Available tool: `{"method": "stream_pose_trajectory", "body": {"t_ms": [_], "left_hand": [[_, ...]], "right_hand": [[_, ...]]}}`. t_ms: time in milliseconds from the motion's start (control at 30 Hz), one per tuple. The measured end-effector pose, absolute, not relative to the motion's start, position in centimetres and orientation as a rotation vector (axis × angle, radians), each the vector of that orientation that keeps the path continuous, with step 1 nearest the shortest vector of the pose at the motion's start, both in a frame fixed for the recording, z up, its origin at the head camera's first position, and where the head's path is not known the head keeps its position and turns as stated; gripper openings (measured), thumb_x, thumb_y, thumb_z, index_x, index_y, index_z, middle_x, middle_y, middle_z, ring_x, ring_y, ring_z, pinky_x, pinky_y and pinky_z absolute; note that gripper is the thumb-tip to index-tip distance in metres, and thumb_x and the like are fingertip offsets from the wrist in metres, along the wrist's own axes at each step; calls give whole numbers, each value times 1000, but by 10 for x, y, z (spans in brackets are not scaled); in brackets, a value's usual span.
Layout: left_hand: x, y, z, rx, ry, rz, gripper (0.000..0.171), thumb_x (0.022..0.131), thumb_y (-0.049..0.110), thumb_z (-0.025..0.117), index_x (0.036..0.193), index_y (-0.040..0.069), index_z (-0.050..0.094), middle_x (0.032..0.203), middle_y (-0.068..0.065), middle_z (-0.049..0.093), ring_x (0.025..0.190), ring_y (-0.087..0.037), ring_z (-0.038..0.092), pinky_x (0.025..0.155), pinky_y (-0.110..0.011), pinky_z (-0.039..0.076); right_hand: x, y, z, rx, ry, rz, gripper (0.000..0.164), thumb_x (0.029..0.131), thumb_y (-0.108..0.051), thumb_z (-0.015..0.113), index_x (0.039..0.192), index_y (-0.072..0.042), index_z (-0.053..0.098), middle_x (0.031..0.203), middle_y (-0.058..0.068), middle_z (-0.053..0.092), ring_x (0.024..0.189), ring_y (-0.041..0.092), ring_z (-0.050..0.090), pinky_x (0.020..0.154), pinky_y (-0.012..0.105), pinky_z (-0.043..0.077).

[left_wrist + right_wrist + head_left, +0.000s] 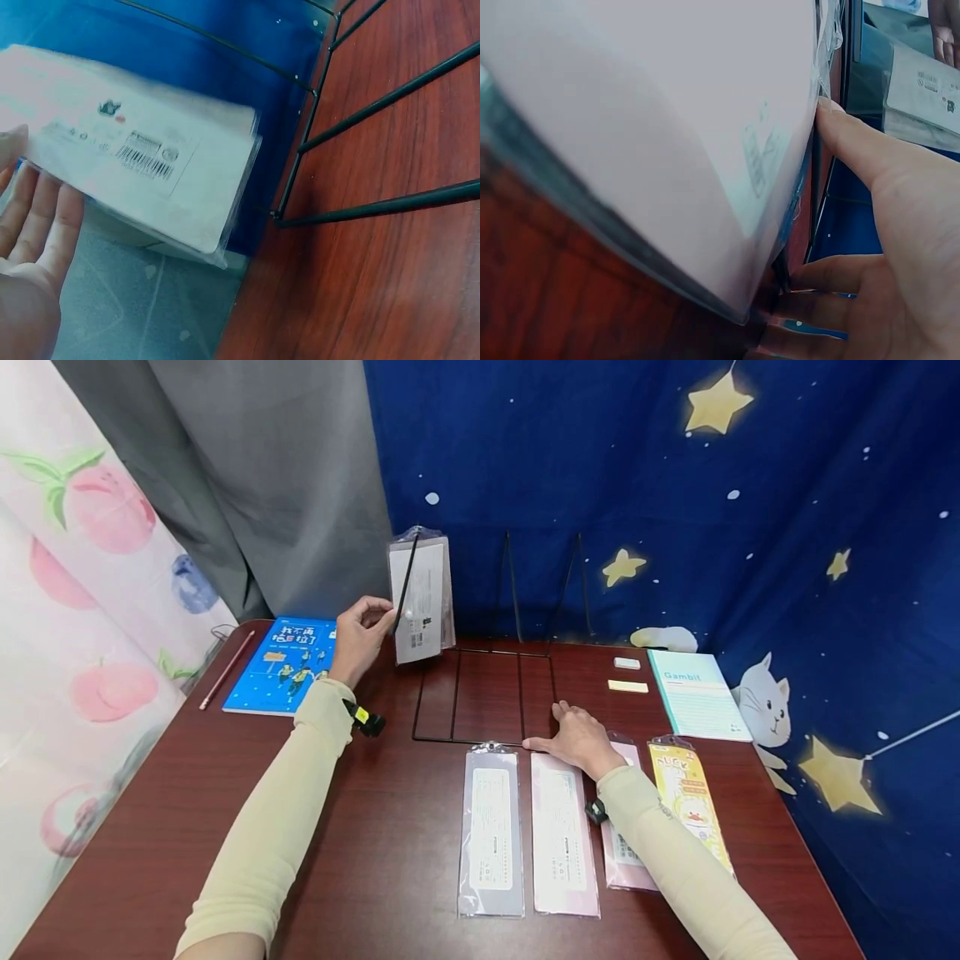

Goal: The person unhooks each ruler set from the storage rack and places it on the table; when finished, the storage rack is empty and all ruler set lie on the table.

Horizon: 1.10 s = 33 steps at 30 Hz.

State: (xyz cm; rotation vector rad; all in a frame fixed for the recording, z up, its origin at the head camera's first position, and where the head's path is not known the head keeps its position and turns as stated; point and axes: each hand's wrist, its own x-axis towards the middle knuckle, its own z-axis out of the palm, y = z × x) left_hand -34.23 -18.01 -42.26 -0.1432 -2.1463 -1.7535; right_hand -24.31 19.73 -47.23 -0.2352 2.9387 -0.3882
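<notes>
My left hand point(362, 635) pinches the left edge of a clear-wrapped packet point(420, 602), thumb in front and fingers behind. It is one of a few flat packets hanging together at the left upright of a black wire rack point(520, 693). A barcode shows on the packet point(142, 157) in the left wrist view. My right hand point(577, 737) rests at the rack's front right corner, thumb by the front bar and fingers spread along the right bar. Just below it lies a pink packet point(558, 835), which looms large in the right wrist view.
Beside it lie a grey packet point(491, 835), another pink packet point(626, 860) partly under the right forearm, and a yellow packet point(686, 793). A notebook point(701, 693), an eraser point(627, 663) and a yellow strip point(627, 686) are at right. At left are a blue book point(281, 668) and a pencil point(227, 670).
</notes>
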Motion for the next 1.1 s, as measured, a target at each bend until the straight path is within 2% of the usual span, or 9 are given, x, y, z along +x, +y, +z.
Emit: {"method": "stream_pose_trajectory", "body": {"t_ms": [133, 267, 400, 600, 833, 1100], "left_hand": [[-333, -180, -423, -132, -2106, -1798, 16, 99, 21, 71, 109, 8, 72, 93, 16, 71, 84, 3, 69, 78, -18, 55], [-324, -177, -422, -133, -2048, -1887, 14, 99, 20, 71, 109, 10, 71, 94, 14, 73, 84, 1, 70, 78, -18, 57], [-313, -174, -423, -117, -2043, -1940, 22, 99, 21, 71, 117, 7, 73, 101, 8, 76, 88, -2, 72, 79, -19, 58], [-298, -171, -422, -90, -2086, -1943, 35, 99, 26, 72, 127, 5, 72, 104, 8, 74, 91, -4, 71, 80, -16, 57], [-287, -170, -427, -85, -2102, -1959, 39, 97, 30, 74, 124, 4, 72, 105, 6, 75, 91, -6, 72, 85, -23, 60], [-278, -174, -434, -88, -2107, -1987, 38, 97, 33, 73, 123, 4, 72, 108, 2, 75, 87, -9, 70, 81, -18, 58]], "right_hand": [[-243, 197, -471, -224, 2933, -392, 107, 84, -70, 73, 157, 2, 40, 163, 26, 38, 149, 47, 40, 117, 61, 39], [-243, 197, -471, -215, 2933, -392, 107, 84, -69, 73, 157, 2, 40, 163, 26, 38, 150, 47, 40, 117, 61, 38], [-243, 196, -472, -214, 2927, -389, 108, 84, -69, 73, 157, 2, 40, 163, 26, 38, 150, 46, 40, 118, 61, 38], [-243, 196, -472, -211, 2925, -380, 108, 84, -70, 73, 157, 2, 39, 163, 26, 37, 149, 46, 40, 117, 60, 39], [-243, 196, -470, -207, 2929, -393, 108, 84, -70, 73, 157, 2, 40, 163, 27, 37, 148, 47, 41, 116, 61, 40], [-243, 196, -471, -209, 2937, -395, 109, 83, -70, 74, 156, 3, 41, 161, 28, 41, 143, 47, 49, 112, 60, 45]]}}
